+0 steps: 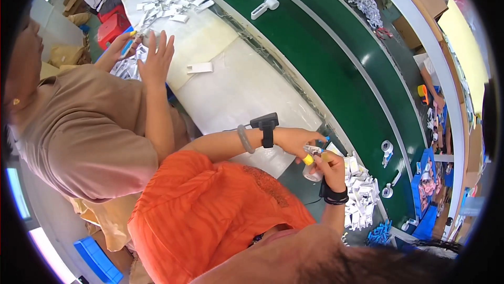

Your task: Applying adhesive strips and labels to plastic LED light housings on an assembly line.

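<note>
My left hand (295, 141) comes in from the left, with a grey bracelet and a black strapped device on the wrist. A yellow cover (308, 159) sits on one of its digits. Its fingers are bent around a small white and clear plastic part (313, 149). My right hand (333, 170), with black bands at the wrist, meets it there, fingertips pinched on the same part. A small blue piece (327, 138) shows by the left fingertips. Below the fingers is a clear rounded piece (313, 174); which hand bears it I cannot tell. Beside my right hand lies a heap of white plastic pieces (361, 195).
Small blue parts (379, 234) lie heaped past the white ones. A green conveyor (336, 79) curves past the pale worktable (231, 90), carrying white round-headed pieces (265, 7). At left, a co-worker in brown (94, 111) has one hand raised. Another white heap (176, 0) lies farther off.
</note>
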A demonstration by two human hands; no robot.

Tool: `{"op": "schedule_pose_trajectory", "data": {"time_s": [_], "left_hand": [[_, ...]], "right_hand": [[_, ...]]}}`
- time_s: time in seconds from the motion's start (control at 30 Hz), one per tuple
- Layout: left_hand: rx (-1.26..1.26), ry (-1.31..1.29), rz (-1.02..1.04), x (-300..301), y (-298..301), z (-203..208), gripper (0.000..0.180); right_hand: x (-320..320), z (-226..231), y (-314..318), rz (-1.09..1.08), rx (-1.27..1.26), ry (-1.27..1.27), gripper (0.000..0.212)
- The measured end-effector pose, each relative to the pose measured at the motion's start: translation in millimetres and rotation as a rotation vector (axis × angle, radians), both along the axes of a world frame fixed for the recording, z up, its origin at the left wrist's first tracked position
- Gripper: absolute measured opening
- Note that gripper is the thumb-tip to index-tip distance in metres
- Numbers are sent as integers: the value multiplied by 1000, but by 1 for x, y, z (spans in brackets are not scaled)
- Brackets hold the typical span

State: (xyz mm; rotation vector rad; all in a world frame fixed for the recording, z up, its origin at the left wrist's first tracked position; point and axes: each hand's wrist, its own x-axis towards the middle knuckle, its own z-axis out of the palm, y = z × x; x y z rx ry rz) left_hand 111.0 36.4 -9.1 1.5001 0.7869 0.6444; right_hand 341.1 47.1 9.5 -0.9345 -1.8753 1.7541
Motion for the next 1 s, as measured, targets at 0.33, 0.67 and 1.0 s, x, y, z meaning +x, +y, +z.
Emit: {"op": "schedule_pose_trajectory", "data": {"time_s": [0.33, 0.67, 1.0], "left_hand": [[289, 428, 48, -10, -40, -30, 40], [-464, -373, 231, 6, -51, 4, 26], [-488, -395, 260, 28, -55, 13, 28]], "right_hand": [[14, 1, -58, 18, -8, -185, 30], [-18, -5, -74, -632, 969, -249, 19], [-21, -15, -86, -692, 969, -73, 21]]}}
